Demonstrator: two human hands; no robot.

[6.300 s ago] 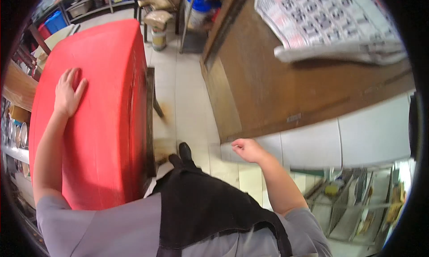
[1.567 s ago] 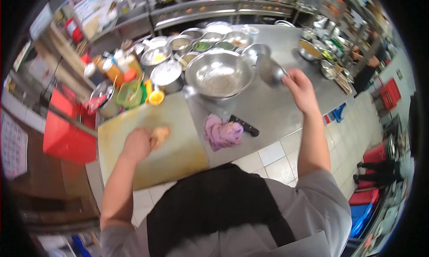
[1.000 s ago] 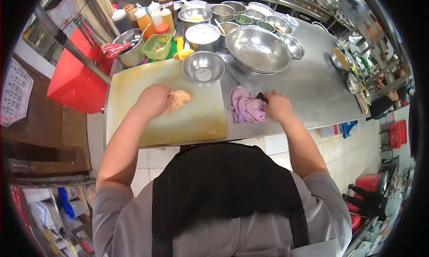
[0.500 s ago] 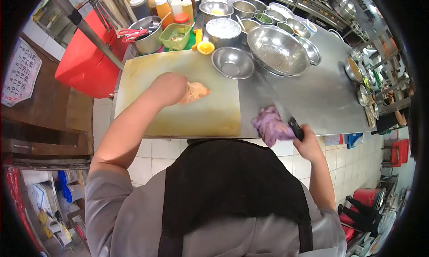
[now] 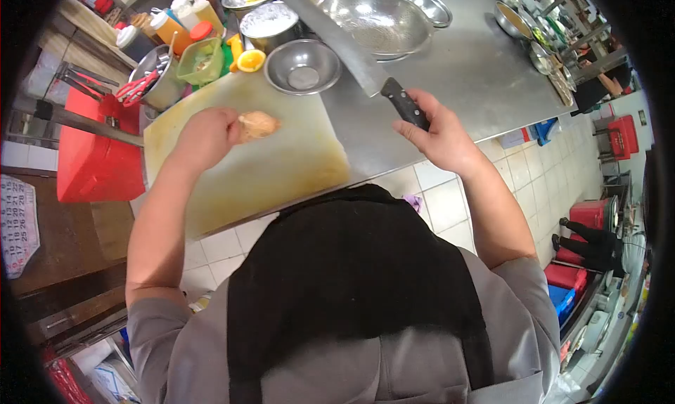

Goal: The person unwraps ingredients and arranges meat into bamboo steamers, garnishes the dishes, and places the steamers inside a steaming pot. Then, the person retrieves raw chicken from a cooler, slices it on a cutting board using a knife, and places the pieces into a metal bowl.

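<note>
My left hand (image 5: pixel 212 135) is closed on the left end of a pale orange piece of food (image 5: pixel 258 126), which looks like meat, over the stained cutting board (image 5: pixel 281 168). In my right hand (image 5: pixel 437 131) is the black handle of a large knife (image 5: pixel 351 56), its blade raised and pointing up and to the left. The blade passes in front of a wide perforated metal bowl (image 5: pixel 380 21). An empty small metal bowl (image 5: pixel 302 67) rests at the board's back right corner. Part of a purple cloth (image 5: pixel 413 202) shows low, beyond the counter's front edge.
Sauce bottles (image 5: pixel 171 31), a green container (image 5: pixel 201 61), a pot of utensils (image 5: pixel 160 83) and an orange-yellow tool (image 5: pixel 249 60) line the back left. A red box (image 5: pixel 95 154) stands left of the metal counter (image 5: pixel 450 74). Another person (image 5: pixel 594 248) is at far right.
The purple cloth has left the counter and shows beyond its front edge. My right hand has raised the knife over the counter. My left hand still holds the food. The view has shifted.
</note>
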